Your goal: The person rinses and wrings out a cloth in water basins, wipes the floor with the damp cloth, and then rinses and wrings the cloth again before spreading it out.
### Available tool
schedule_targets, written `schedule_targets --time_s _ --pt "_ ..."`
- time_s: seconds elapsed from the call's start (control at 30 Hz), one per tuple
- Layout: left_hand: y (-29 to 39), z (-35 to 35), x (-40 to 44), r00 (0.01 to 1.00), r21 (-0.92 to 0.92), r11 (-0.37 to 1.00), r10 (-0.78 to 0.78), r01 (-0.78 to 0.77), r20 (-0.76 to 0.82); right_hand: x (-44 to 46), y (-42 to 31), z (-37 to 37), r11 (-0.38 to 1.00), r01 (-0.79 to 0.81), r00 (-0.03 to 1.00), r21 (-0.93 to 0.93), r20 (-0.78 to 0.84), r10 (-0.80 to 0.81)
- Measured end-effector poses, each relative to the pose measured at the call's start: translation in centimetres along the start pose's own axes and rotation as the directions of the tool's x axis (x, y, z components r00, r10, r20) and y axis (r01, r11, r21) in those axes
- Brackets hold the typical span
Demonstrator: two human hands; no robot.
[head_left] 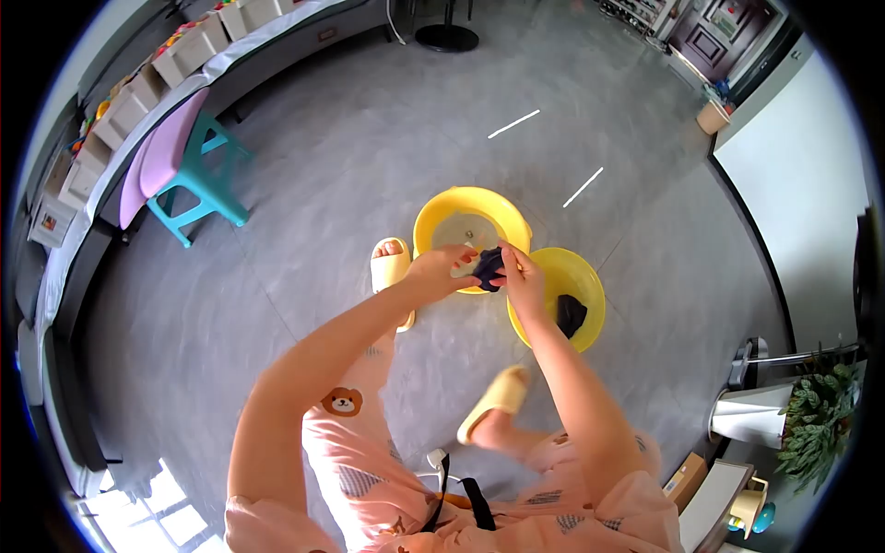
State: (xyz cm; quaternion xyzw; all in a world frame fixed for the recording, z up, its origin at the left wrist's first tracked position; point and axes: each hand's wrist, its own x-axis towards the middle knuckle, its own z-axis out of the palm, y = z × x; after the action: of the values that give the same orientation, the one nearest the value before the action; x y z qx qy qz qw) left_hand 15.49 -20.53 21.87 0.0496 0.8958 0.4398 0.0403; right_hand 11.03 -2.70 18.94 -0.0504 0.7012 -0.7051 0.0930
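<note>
A dark cloth (pixel 488 269) is held between my two hands over the near rim of a yellow basin (pixel 431 210) with cloudy water in it. My left hand (pixel 445 274) grips the cloth's left side, fingers bent round it. On the cloth's right side, my right hand (pixel 522 276) pinches it. Just to the right stands a second yellow basin (pixel 590 279), and a dark cloth bundle (pixel 571 315) lies inside it.
My slippered feet flank the basins: a yellow slipper (pixel 390 267) at left, another (pixel 502 396) nearer. A turquoise stool (pixel 205 184) with a pink seat stands at the left. At the right are a potted plant (pixel 816 429) and a white wall.
</note>
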Motion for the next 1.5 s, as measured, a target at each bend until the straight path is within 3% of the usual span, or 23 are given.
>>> schedule_targets --time_s 0.13,0.23,0.27,0.37,0.4,0.43,0.47,0.53,0.57,0.6,0.67,0.7,0.77,0.83,0.9,0.97,1.1,1.13,1.17,1.3,1.37,1.43,1.5 --pt "1.8 0.7 -2.0 0.996 -0.072 0.995 -0.078 0.075 -0.04 -2.1 -3.6 0.3 0.996 -0.048 0.994 0.073 0.1 0.041" --pt "3.6 0.7 -4.3 0.973 -0.103 0.992 -0.099 0.079 -0.208 -1.6 -2.6 -0.8 0.956 0.194 0.976 -0.219 0.142 -0.165" --pt "4.1 0.0 -5.0 0.959 -0.083 0.992 -0.117 0.098 -0.259 -1.4 -3.0 -1.3 0.872 0.257 0.964 -0.416 0.175 -0.201" --pt "5.4 -2.8 -7.8 0.917 -0.067 0.99 -0.144 0.128 -0.372 -1.3 -4.7 -0.6 0.83 0.34 0.857 -0.441 0.509 -0.081" --pt "5.7 -3.8 -8.8 0.906 -0.065 0.989 -0.146 0.131 -0.396 -2.1 -6.3 0.4 0.906 0.16 0.795 -0.392 0.595 0.117" --pt "5.5 -5.0 -9.6 0.895 -0.06 0.989 -0.145 0.132 -0.421 -2.7 -7.2 1.3 0.929 0.079 0.665 -0.362 0.714 0.221" --pt "4.5 -5.9 -10.3 0.906 -0.076 0.997 -0.062 0.033 -0.418 -3.1 -7.8 2.0 0.923 0.103 0.593 -0.371 0.767 0.243" --pt "2.7 -7.5 -12.3 0.955 -0.291 0.955 -0.134 0.054 -0.264 -3.3 -7.7 2.4 0.894 0.155 0.452 -0.42 0.835 0.314" --pt "1.9 -8.1 -13.3 0.971 -0.397 0.915 -0.153 0.068 -0.186 -3.6 -7.4 2.3 0.849 0.216 0.438 -0.482 0.825 0.357" --pt "0.6 -8.3 -14.1 0.966 -0.326 0.918 -0.254 0.224 -0.051 -3.7 -6.9 2.5 0.829 0.271 0.422 -0.49 0.834 0.355" --pt "-0.1 -7.8 -16.3 0.949 -0.261 0.923 -0.309 0.282 -0.067 -2.8 -5.4 3.0 0.79 0.368 0.341 -0.489 0.862 0.375" --pt "0.0 -7.9 -17.3 0.933 -0.188 0.929 -0.342 0.318 -0.112 -2.7 -5.0 3.3 0.779 0.36 0.356 -0.513 0.848 0.394" --pt "-1.1 -8.0 -18.8 0.907 -0.178 0.954 -0.286 0.241 -0.308 -2.0 -4.1 3.7 0.769 0.379 0.397 -0.515 0.841 0.368" --pt "-2.6 -8.3 -20.6 0.85 -0.187 0.96 -0.271 0.207 -0.451 -2.0 -5.0 5.0 0.624 0.581 0.423 -0.522 0.849 0.317" --pt "-4.0 -9.3 -22.8 0.779 -0.229 0.949 -0.31 0.218 -0.546 -1.4 -4.6 5.8 0.662 0.525 0.503 -0.535 0.822 0.265" --pt "-4.8 -10.6 -25.0 0.731 -0.284 0.916 -0.398 0.283 -0.554 -1.5 -4.5 6.6 0.764 0.529 0.566 -0.37 0.824 0.007" --pt "-6.2 -11.6 -28.6 0.715 -0.392 0.897 -0.411 0.205 -0.565 -4.2 -5.7 8.3 0.618 0.747 0.455 -0.246 0.867 -0.205" --pt "-7.1 -11.2 -29.5 0.736 -0.359 0.909 -0.39 0.211 -0.554 -4.9 -5.2 8.4 0.658 0.71 0.473 -0.251 0.862 -0.182" --pt "-7.8 -10.4 -30.5 0.749 -0.418 0.877 -0.438 0.236 -0.497 -5.3 -3.5 8.0 0.644 0.734 0.422 -0.214 0.887 -0.187" --pt "-11.1 -4.3 -34.2 0.894 -0.275 0.932 -0.319 0.235 -0.316 -7.9 3.3 7.0 0.697 0.645 0.352 -0.312 0.932 0.092" --pt "-14.2 0.2 -35.5 0.916 -0.326 0.909 -0.338 0.258 -0.217 -8.8 8.7 6.4 0.642 0.687 0.3 -0.342 0.937 0.178" --pt "-17.1 4.3 -36.0 0.907 -0.429 0.855 -0.39 0.292 -0.158 -9.5 13.8 6.8 0.66 0.655 0.296 -0.368 0.929 0.224" --pt "-20.8 6.7 -35.4 0.867 -0.432 0.814 -0.481 0.389 -0.127 -8.9 17.2 8.5 0.637 0.599 0.423 -0.486 0.867 0.263"
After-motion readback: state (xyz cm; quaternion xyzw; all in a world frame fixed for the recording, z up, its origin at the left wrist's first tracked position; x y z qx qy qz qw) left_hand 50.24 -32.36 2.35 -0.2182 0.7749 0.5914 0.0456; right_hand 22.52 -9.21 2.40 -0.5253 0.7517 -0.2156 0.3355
